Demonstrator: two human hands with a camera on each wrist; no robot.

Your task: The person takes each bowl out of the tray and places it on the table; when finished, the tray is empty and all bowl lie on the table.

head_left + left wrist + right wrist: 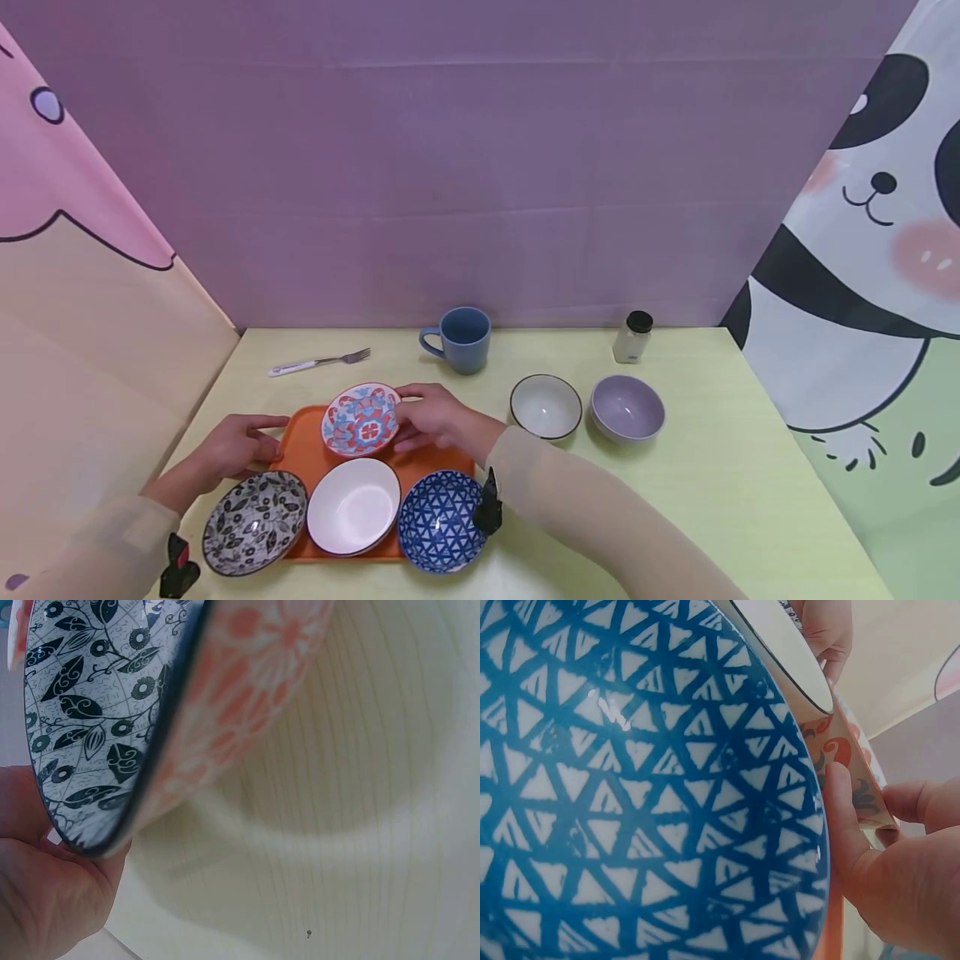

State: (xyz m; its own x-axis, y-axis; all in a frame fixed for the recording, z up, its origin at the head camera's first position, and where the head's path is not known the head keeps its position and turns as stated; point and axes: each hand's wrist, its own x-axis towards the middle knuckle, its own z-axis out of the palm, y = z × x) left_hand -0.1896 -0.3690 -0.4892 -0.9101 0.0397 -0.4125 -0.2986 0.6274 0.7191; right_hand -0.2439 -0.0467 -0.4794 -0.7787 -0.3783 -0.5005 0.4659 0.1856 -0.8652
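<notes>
My right hand [433, 417] pinches the right rim of a small bowl [362, 419] with a red and blue flower pattern. In the right wrist view, the thumb [841, 802] lies along the bowl's patterned wall. That bowl sits at the back of an orange tray [429, 460]. At the tray's left edge is my left hand [236, 447], index finger stretched to the back corner. Along the tray's front stand a black-and-white leaf bowl [255, 523], a white bowl [354, 507] and a blue triangle-patterned bowl [441, 522]. The leaf bowl partly hides the left hand in its wrist view.
Behind the tray lies a fork [321, 362], with a blue mug [465, 342] to its right. A dark-rimmed white bowl [546, 407] and a purple bowl [627, 408] stand right of the tray. A black-lidded jar [633, 337] is near the purple back wall [480, 167].
</notes>
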